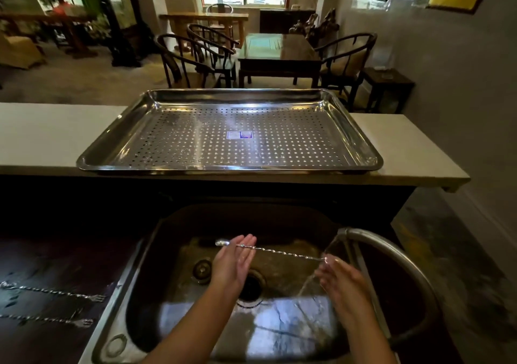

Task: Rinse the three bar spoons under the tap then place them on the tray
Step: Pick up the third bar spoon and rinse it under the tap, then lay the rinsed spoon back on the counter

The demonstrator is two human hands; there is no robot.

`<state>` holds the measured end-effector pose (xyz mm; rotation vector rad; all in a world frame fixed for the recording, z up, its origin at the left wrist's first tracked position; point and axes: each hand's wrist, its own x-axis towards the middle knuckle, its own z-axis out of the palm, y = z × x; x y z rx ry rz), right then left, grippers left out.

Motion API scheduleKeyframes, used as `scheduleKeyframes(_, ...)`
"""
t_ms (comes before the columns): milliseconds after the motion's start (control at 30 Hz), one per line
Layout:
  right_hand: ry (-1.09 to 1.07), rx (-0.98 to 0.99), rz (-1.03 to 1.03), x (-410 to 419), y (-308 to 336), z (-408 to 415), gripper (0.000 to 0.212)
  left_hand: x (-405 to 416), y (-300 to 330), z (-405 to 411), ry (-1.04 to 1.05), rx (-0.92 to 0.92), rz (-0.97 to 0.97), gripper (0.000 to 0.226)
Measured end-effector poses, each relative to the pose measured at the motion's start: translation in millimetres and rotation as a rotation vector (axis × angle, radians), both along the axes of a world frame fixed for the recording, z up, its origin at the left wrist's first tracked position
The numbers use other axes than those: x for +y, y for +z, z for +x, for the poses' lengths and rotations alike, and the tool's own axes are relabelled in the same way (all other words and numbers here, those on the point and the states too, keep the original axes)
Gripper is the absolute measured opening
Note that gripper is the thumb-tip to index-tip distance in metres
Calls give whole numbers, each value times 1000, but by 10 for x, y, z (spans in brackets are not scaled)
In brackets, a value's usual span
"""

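Observation:
A long twisted bar spoon (pixel 279 250) stretches level across the steel sink (pixel 134 288), its bowl end at the left. My left hand (pixel 233 263) holds it near the bowl end with fingers extended. My right hand (pixel 340 279) grips the other end in the stream of water falling from the curved tap (pixel 391 254). Two more bar spoons lie on the dark counter to the left of the sink, one farther back (pixel 53 292) and one nearer (pixel 47 319), fork ends pointing right. The perforated steel tray (pixel 229 131) sits on the raised white ledge beyond the sink, with nothing on it.
The white ledge (pixel 42 137) runs the width of the counter behind the sink. The sink drain (pixel 250 288) lies below my hands. Beyond the ledge stand dark wooden chairs (pixel 190 59) and a table (pixel 277 50). A grey wall (pixel 461 84) rises at the right.

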<state>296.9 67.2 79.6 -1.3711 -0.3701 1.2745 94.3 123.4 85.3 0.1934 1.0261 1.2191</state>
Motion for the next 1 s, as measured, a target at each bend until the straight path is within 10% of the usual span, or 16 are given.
scheduleKeyframes(467,359,-358,-21,151,-10,-933,9,145,-19,-1060,165,-26,-74,40)
scheduleKeyframes(1000,653,-426,-68,746,-397,-3562,16,258,-265,-3839,459,404,-336,25)
